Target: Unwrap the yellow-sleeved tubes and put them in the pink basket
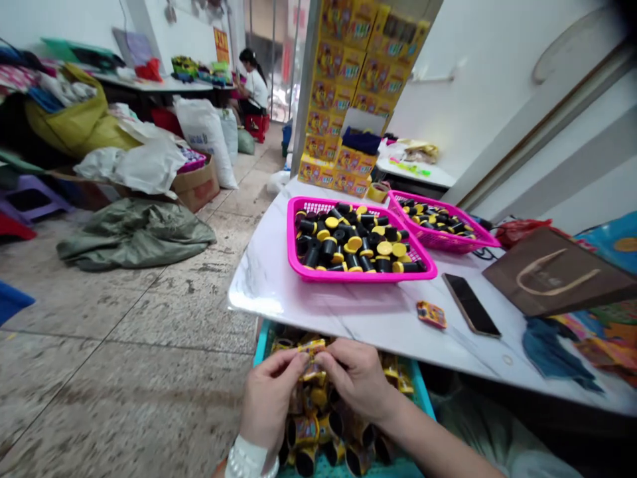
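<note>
The left hand [269, 395] and right hand [359, 380] are each closed in a thumb-and-forefinger pinch on a small, glossy yellow printed piece [312, 346], held above the far part of the turquoise plastic basket [424, 392]; its full shape is partly covered. In judgement, sound handling calls for light, even pressure from both sides, thumbs close together, so that the thin-looking piece does not crease. The left hand stands steeply over the basket's left side. The right forearm slants across the basket's right side, palm down. Yellow printed cylinders with dark open ends [302, 430] lie inside the basket.
</note>
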